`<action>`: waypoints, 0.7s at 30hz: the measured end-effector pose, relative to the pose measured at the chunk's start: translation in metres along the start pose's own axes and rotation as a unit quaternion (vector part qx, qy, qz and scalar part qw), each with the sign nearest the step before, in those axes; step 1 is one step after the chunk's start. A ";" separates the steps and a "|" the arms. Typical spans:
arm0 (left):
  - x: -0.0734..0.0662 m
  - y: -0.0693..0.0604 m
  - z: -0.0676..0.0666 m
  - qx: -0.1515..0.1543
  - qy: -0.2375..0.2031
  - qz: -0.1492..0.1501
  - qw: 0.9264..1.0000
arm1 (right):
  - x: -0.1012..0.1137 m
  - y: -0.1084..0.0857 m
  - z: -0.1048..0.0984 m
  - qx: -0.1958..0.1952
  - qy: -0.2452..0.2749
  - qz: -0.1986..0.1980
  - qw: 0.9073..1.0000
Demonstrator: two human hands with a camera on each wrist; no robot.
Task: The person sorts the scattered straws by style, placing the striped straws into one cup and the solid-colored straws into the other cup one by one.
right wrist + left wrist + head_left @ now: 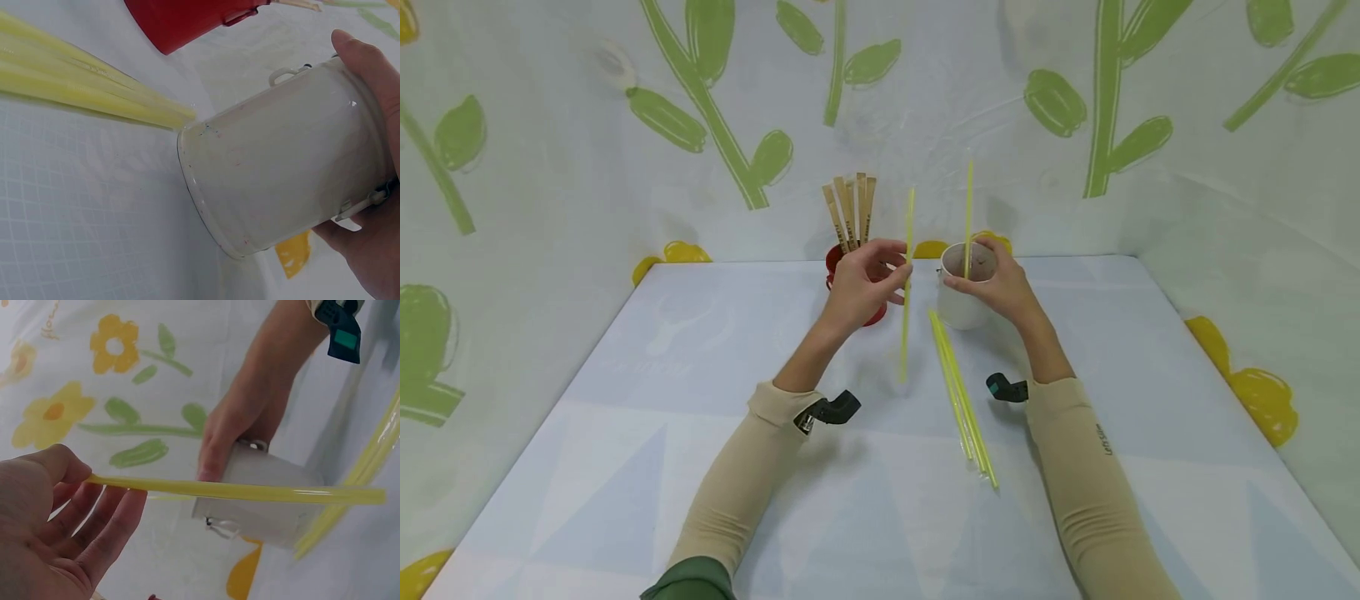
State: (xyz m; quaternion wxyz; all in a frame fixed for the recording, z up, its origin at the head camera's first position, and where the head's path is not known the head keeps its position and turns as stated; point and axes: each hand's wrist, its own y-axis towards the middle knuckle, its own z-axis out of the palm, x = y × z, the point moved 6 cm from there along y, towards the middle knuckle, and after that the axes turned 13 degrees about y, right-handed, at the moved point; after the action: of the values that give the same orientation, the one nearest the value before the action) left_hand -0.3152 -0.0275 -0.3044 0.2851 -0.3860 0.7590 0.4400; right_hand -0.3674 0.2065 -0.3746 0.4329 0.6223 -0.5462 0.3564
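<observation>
Head view: left hand (863,282) pinches a thin, bright yellow plastic straw (906,321) between thumb and fingers; straw near upright, just left of a white cylindrical metal bucket (958,308). Right hand (1004,288) holds that bucket by the rim, thumb on the near side, fingers round the far side. A second yellow straw (969,208) stands upright in the bucket, top well above the rim. More yellow straws (959,387) lie in a loose bundle on the pale blue-and-white table (850,525), near the bucket's base. Red bucket (833,260) partly hidden behind left hand; slim brown paper-wrapped sticks (850,212) rise from it. Left wrist view: thumb and fingers pinch the straw close to one end; its length crosses in front of the white bucket, right hand at the rim beyond. Right wrist view: hand wrapped about the bucket's rim end, small metal loops on its sides; straw bundle by the base, contact unclear; red bucket nearby, apart.
</observation>
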 end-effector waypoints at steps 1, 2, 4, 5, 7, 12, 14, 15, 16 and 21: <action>-0.001 0.001 0.002 -0.001 -0.002 0.005 1.000 | 0.000 0.000 0.000 0.001 0.001 0.001 1.000; -0.002 0.003 0.003 -0.001 -0.002 0.010 1.000 | -0.001 0.000 0.000 0.002 0.000 0.001 1.000; -0.004 0.006 0.007 -0.002 -0.004 0.019 1.000 | 0.000 0.001 0.000 0.003 0.000 -0.002 1.000; -0.006 0.008 0.008 -0.002 -0.005 0.022 1.000 | 0.000 0.001 0.000 0.003 -0.001 -0.005 1.000; -0.009 0.011 0.011 -0.003 -0.007 0.027 1.000 | 0.000 0.001 -0.001 0.004 -0.004 -0.008 1.000; -0.010 0.017 0.017 -0.002 -0.005 0.031 0.999 | 0.000 0.002 -0.002 0.003 -0.002 -0.009 1.000; -0.008 0.020 0.018 -0.004 -0.004 0.028 1.000 | 0.000 0.002 -0.002 0.003 -0.001 -0.008 1.000; -0.008 0.020 0.018 -0.006 -0.002 0.026 1.000 | -0.001 0.002 -0.002 0.003 -0.002 -0.009 1.000; -0.008 0.022 0.018 -0.009 0.000 0.025 1.000 | -0.001 0.002 -0.001 0.003 -0.003 -0.008 1.000; -0.012 0.028 0.014 -0.031 -0.004 0.026 0.999 | -0.002 0.002 0.000 0.004 -0.001 -0.005 1.000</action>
State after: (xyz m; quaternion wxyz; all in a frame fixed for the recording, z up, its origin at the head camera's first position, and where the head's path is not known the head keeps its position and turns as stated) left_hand -0.3308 -0.0021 -0.2884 0.2646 -0.3725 0.7540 0.4719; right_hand -0.3699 0.2072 -0.3765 0.4312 0.6275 -0.5420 0.3558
